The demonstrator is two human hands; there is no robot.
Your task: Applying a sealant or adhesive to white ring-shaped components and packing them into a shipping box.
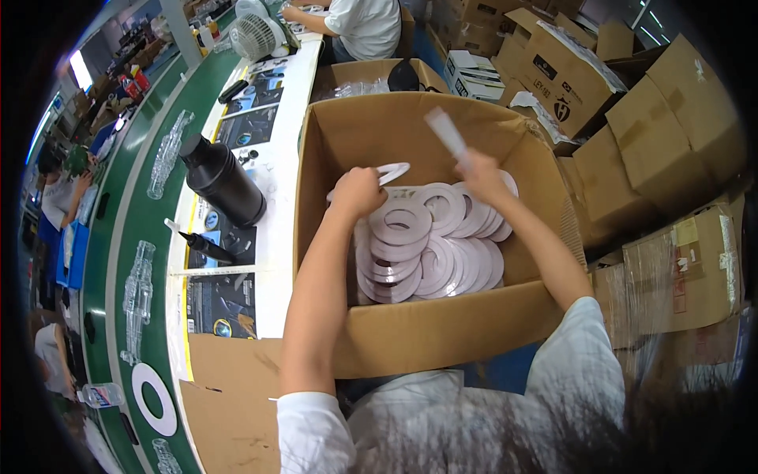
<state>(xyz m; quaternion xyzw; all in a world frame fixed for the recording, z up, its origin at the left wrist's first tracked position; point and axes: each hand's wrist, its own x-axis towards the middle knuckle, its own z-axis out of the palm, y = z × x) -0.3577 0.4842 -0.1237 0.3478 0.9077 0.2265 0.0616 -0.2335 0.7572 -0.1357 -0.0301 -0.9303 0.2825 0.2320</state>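
Both my arms reach into a large open cardboard box (426, 336). Inside it, many flat white rings (399, 225) lie in overlapping stacks. My left hand (359, 193) is closed on the edge of a white ring (393, 171), which is tilted above the stacks at the box's left side. Farther right, my right hand (483, 175) is blurred by motion and grips a flat white piece (447, 131). That piece points up and to the left; it looks like a ring seen edge-on, but the blur hides its exact shape.
Left of the box runs a white table edge with a black bottle (223, 182) and a black glue bottle (207, 247). A green conveyor (118, 272) carries clear plastic pieces (138, 300) and one white ring (154, 400). Cartons (671, 134) crowd the right; a person (367, 30) sits beyond.
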